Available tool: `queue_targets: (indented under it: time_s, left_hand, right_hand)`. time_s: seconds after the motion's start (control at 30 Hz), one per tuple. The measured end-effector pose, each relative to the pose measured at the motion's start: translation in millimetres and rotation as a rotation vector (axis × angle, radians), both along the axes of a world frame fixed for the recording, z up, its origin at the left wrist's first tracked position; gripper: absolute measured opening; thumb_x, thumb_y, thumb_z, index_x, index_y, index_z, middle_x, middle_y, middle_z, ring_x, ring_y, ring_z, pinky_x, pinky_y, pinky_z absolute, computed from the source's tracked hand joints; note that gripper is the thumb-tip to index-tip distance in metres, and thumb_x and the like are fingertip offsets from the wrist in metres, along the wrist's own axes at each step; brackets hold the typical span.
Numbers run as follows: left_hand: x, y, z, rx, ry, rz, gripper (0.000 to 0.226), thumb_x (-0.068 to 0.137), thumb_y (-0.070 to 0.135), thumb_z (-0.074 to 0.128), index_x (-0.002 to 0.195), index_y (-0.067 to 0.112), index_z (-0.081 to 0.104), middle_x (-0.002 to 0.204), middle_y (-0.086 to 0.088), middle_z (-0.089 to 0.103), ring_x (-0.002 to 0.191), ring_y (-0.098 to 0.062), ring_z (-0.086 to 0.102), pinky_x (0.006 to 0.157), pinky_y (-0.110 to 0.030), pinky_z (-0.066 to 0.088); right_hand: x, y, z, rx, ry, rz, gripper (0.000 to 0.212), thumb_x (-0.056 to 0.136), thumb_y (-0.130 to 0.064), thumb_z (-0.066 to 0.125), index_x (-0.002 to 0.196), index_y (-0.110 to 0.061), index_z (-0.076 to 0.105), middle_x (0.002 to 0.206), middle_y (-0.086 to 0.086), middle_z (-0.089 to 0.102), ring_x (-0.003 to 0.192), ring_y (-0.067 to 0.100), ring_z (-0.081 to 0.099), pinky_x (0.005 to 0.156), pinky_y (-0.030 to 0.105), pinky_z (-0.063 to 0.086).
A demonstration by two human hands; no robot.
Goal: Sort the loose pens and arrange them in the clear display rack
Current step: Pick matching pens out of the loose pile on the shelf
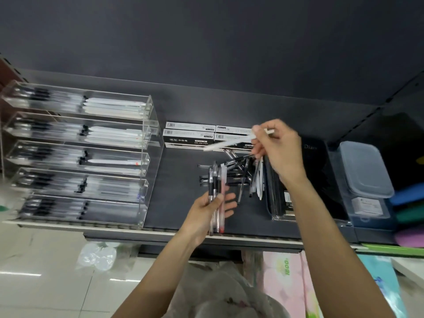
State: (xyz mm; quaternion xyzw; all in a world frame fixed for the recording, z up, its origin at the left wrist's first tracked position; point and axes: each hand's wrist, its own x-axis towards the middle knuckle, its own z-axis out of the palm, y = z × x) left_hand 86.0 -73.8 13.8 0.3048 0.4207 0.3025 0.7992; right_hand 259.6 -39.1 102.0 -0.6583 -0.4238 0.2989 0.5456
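On the dark grey shelf (179, 203), the right hand (278, 150) pinches a slim white pen (229, 142) above the loose pile of black and clear pens (241, 173), its long axis slanting down toward the tiered clear acrylic display rack (146, 138) at the shelf's left end. The left hand (207, 212) grips a bundle of clear black-gripped pens (216, 198) near the front edge, standing roughly upright, ends toward the back wall.

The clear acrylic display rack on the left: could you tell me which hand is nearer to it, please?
Left. The left hand, gripping a bundle of pens, is nearer the clear acrylic display rack; the right hand is farther right.
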Motion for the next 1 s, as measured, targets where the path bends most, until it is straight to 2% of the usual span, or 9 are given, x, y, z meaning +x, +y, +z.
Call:
queue_targets:
  time_s: [0.07,0.2,0.37,0.5,0.6,0.67,0.77,0.8,1.0]
  left_hand:
    - [4,2,1,-0.071,-0.116,0.129,0.025,0.099,0.007,0.041,0.117,0.006,0.057,0.104,-0.010,0.071,0.091,-0.021,0.071,0.077,-0.030,0.058]
    - [18,10,7,-0.107,-0.223,0.243,0.024,0.099,0.006,0.039,0.116,0.005,0.057,0.108,-0.012,0.069,0.093,-0.022,0.070,0.082,-0.034,0.057]
    - [33,12,8,-0.119,-0.202,0.286,0.029,0.100,0.007,0.039,0.125,0.000,0.053,0.115,-0.015,0.067,0.102,-0.024,0.066,0.088,-0.038,0.055]
    - [37,8,5,-0.155,-0.231,0.323,0.026,0.101,0.007,0.037,0.121,0.006,0.053,0.112,-0.008,0.070,0.107,-0.022,0.065,0.091,-0.038,0.053]
    - [36,5,6,-0.157,-0.246,0.357,0.023,0.101,0.009,0.038,0.118,0.009,0.054,0.116,-0.007,0.068,0.108,-0.020,0.065,0.083,-0.032,0.057]
    - [34,1,10,-0.147,-0.207,0.334,0.025,0.101,0.013,0.039,0.120,0.010,0.054,0.119,-0.006,0.067,0.103,-0.019,0.067,0.077,-0.031,0.056]
    - [24,-11,12,-0.075,-0.064,0.264,0.029,0.101,0.025,0.042,0.124,0.015,0.057,0.116,-0.002,0.069,0.067,-0.013,0.066,0.040,-0.022,0.041]
    - [17,-15,9,-0.023,-0.003,0.267,0.029,0.100,0.027,0.044,0.123,0.016,0.057,0.114,-0.003,0.069,0.064,-0.014,0.064,0.038,-0.021,0.037]
    - [-53,-26,14,0.160,0.216,0.344,0.015,0.092,0.012,0.059,0.100,0.003,0.068,0.082,-0.005,0.072,0.071,-0.016,0.067,0.064,-0.028,0.053]
  right_hand:
    - [2,-15,-3,-0.001,0.131,0.027,0.014,0.083,-0.007,0.069,0.078,-0.012,0.057,0.070,0.006,0.069,0.059,0.016,0.067,0.056,0.024,0.053]
    - [-24,-53,-49,-0.157,0.038,-0.020,0.016,0.080,-0.011,0.073,0.077,-0.019,0.060,0.077,-0.002,0.070,0.073,0.013,0.068,0.071,0.030,0.055]
    - [-52,-80,-84,-0.073,-0.159,-0.194,0.010,0.085,-0.017,0.069,0.084,-0.025,0.065,0.075,-0.017,0.068,0.070,-0.002,0.063,0.065,0.012,0.047]
    - [-59,-87,-96,-0.090,-0.264,-0.128,0.006,0.087,-0.024,0.066,0.092,-0.021,0.063,0.081,-0.016,0.067,0.073,0.001,0.064,0.066,0.023,0.053]
    - [-65,-91,-95,-0.134,-0.106,-0.044,0.013,0.089,-0.023,0.064,0.100,-0.024,0.058,0.088,-0.011,0.065,0.068,0.011,0.065,0.057,0.034,0.056]
    - [-71,-96,-92,-0.148,0.058,-0.030,0.018,0.089,-0.019,0.064,0.103,-0.025,0.054,0.090,-0.007,0.065,0.067,0.017,0.067,0.050,0.040,0.056]
    - [-82,-102,-89,-0.127,0.151,-0.080,0.016,0.088,-0.018,0.065,0.097,-0.026,0.054,0.087,-0.006,0.068,0.065,0.021,0.067,0.054,0.041,0.057]
    - [-86,-103,-88,-0.121,0.172,-0.084,0.014,0.088,-0.018,0.065,0.095,-0.026,0.055,0.085,-0.006,0.068,0.061,0.021,0.066,0.054,0.038,0.057]
    - [-124,-109,-86,-0.092,0.186,0.091,0.010,0.091,-0.013,0.060,0.093,-0.022,0.056,0.069,0.003,0.065,0.052,0.022,0.060,0.052,0.033,0.053]
